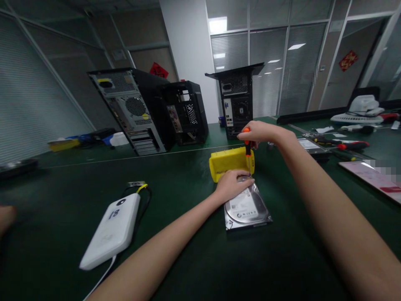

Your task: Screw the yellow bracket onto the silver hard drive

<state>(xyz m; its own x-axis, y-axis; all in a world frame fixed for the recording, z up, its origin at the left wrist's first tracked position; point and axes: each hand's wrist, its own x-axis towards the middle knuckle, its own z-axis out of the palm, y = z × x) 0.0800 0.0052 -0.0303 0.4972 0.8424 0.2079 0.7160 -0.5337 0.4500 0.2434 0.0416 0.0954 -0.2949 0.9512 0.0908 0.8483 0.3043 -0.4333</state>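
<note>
A silver hard drive (247, 205) lies label side up on the dark green table. My left hand (231, 184) rests over its far end, thumb and fingers gripping the casing. My right hand (257, 133) is closed round the orange and black handle of a screwdriver (248, 151). The screwdriver stands upright, its shaft reaching down to the drive's far edge beside my left fingertips; the exact contact of the tip is too small to make out. Just behind the drive sits a yellow plastic bin (227, 161), partly covered by my left hand and the screwdriver.
A white power bank (112, 225) marked 18, with cables, lies to the left. Computer cases (138, 108) stand at the back, another tower (238, 104) behind the bin. Pliers (353, 145) and a pink-screened tablet (372, 179) lie right. Another person's hand (6, 218) shows at the left edge.
</note>
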